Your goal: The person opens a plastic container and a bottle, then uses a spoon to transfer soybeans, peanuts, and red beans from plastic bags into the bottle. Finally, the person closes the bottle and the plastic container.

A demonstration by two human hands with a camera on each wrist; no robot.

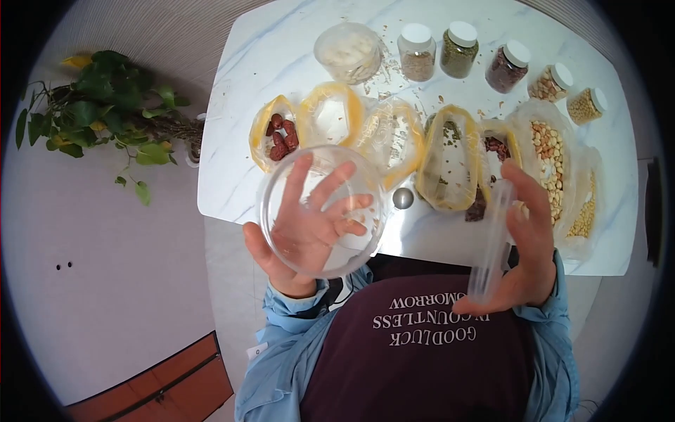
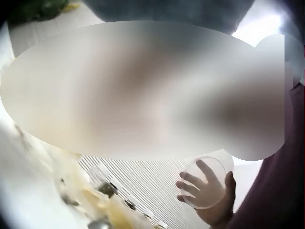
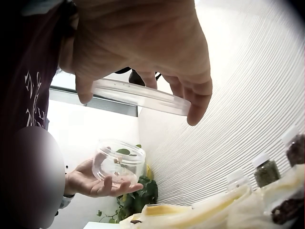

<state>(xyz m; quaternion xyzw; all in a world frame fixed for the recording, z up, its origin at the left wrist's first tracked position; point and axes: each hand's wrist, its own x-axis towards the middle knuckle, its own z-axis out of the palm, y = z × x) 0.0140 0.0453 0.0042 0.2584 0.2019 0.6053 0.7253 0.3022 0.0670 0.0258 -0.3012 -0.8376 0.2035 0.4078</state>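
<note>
Fingers of the left hand (image 1: 299, 232) are spread under a round, clear plastic tub (image 1: 323, 211) in the head view. The right hand (image 1: 531, 246) pinches a flat, round, see-through lid (image 1: 491, 243) by its edge, near the white bench (image 1: 228, 133). Left wrist view: mostly blurry, so I cannot tell how the left fingers lie; the lid shows. Right wrist view: the tub sits on the loose palm. Best to keep that palm level and squeeze the lid's edge gently, so nothing tips or bends.
</note>
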